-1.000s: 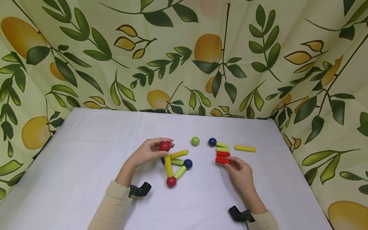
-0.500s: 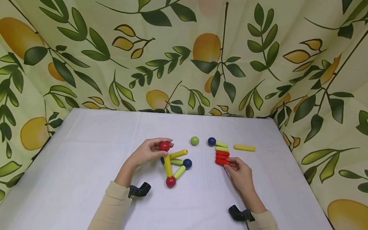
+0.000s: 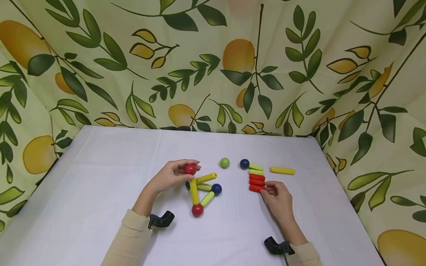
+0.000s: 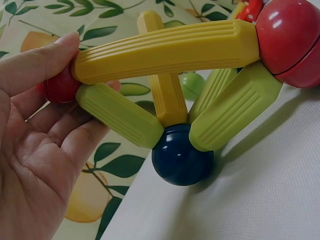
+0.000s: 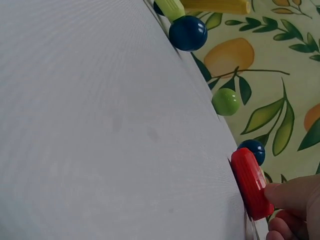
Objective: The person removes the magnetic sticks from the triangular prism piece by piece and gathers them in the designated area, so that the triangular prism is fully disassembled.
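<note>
My left hand [image 3: 167, 178] grips a red ball [image 3: 190, 169], one corner of a joined ball-and-rod frame. From it a ridged yellow magnetic rod [image 3: 194, 192] runs to a second red ball [image 3: 197, 210] nearer me. Light green rods [image 4: 120, 115] join these to blue balls [image 4: 182, 156], and another yellow rod [image 4: 170, 97] sticks out with one end free. My right hand [image 3: 279, 200] pinches the right end of the nearest red rod [image 3: 256, 188] between thumb and finger. Further red rods [image 3: 256, 177] lie parallel just beyond it; the thumb [image 5: 287, 194] shows in the right wrist view.
Beyond the red rods lie light green rods [image 3: 256, 167] and a loose blue ball [image 3: 244, 164]. A light green ball [image 3: 224, 162] is left of that, a yellow rod [image 3: 282, 170] to the right. A leaf-patterned cloth [image 3: 202, 67] stands behind the white table [image 3: 119, 225].
My right hand has drawn the nearest red rod slightly toward me, so the red rods now show as a row of three. My left hand and the frame stay where they were.
</note>
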{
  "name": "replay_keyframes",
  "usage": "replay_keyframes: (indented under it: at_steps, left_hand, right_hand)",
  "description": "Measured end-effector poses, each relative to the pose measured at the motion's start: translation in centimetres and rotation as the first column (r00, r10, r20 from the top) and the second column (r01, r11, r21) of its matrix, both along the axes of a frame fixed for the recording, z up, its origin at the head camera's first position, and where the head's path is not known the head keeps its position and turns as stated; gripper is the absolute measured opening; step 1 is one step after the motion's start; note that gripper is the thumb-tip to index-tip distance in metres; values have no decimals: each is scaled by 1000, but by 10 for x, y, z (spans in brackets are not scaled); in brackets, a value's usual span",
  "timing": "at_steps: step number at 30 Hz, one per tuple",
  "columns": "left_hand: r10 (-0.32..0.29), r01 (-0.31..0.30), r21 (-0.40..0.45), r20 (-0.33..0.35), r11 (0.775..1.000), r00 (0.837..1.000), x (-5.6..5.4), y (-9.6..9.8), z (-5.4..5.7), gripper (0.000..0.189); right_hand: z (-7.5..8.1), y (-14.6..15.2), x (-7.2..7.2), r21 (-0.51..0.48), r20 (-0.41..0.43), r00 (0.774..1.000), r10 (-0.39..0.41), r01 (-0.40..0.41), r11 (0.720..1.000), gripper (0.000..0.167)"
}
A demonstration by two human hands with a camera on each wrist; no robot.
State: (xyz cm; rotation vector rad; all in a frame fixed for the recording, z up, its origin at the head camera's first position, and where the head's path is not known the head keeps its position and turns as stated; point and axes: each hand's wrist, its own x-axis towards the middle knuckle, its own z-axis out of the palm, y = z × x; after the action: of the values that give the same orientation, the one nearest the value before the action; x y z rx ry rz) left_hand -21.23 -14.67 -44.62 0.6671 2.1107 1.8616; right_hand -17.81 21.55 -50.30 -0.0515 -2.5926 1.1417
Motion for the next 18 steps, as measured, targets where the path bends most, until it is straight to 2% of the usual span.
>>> replay_keyframes:
  at_steps: [4,7,14,18]
  left_hand:
    - [1,-1,1,-1,1000,1000,0,0,0,46]
    - [1,-1,0,0,1000,1000,1,1,0,46]
    - [-4,4,4,-4,1000,1000,1,1,0,46]
    - [-4,4,1,-26,1000,1000,1,0,-1,47]
  right_hand:
    - [4,-2,2,-9,-18,1000,-13,13,1000,31]
    - [9,-4,4,-48,-8,1000,7,-8,999,34]
    - [23,-16,7,-106,9,985,172,-170,980,40]
    - [27,-27,5,-175,1,965,262,-258,950,40]
